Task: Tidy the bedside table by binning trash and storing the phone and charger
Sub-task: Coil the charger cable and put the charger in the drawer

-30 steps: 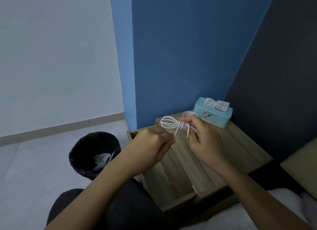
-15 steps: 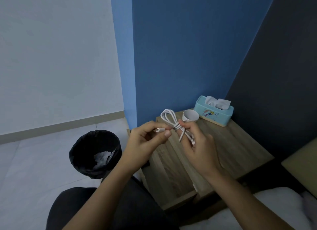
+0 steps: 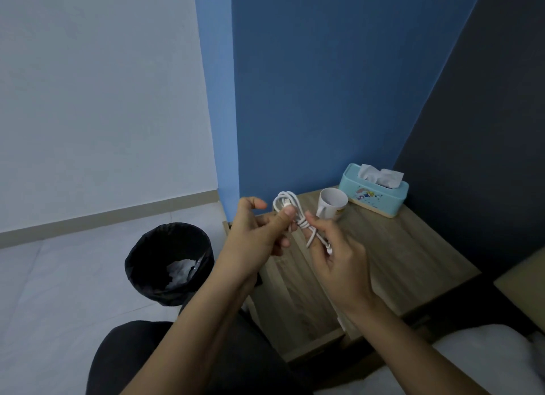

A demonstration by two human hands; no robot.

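Note:
Both hands hold a coiled white charger cable in the air above the wooden bedside table. My left hand pinches the upper loop with thumb and fingers. My right hand grips the lower end below the wrapped knot at the coil's middle. An open drawer of the table juts out below the hands. A black bin with crumpled white trash in it stands on the floor to the left. No phone shows.
A white mug and a teal tissue box stand at the back of the table top. Blue wall rises behind, a dark panel at right. White bedding lies at lower right, my dark-trousered knee at the bottom.
The hands have risen slightly with the cable. My left hand has shifted its pinch from the free cable end onto the loop. The mug, hidden behind the hands before, now shows.

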